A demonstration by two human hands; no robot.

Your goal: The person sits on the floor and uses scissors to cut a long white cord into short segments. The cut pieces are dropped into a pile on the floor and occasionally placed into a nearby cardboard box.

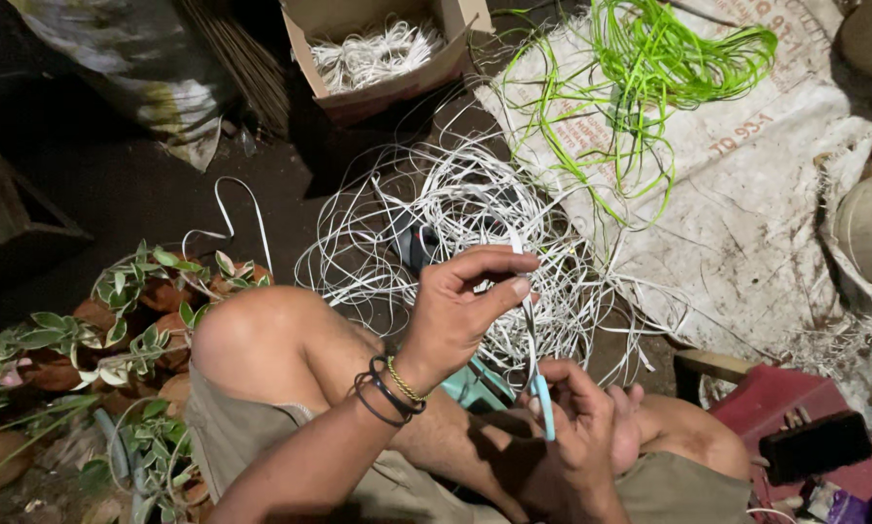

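My left hand (470,301) is raised above my knee, thumb and fingers pinched on a thin white strip (530,325) that runs down to my right hand (581,427). My right hand is closed on a light blue tool (546,406), held against the same strip. Black and gold bracelets (389,390) circle my left wrist. Behind the hands lies a big tangle of white strips (455,209) on the dark ground.
A bundle of green strips (649,58) lies on a white sack (746,213). A cardboard box (378,58) holds more white strips. Leafy plants (116,330) stand at left. A dark phone (816,444) rests on a red surface (766,398).
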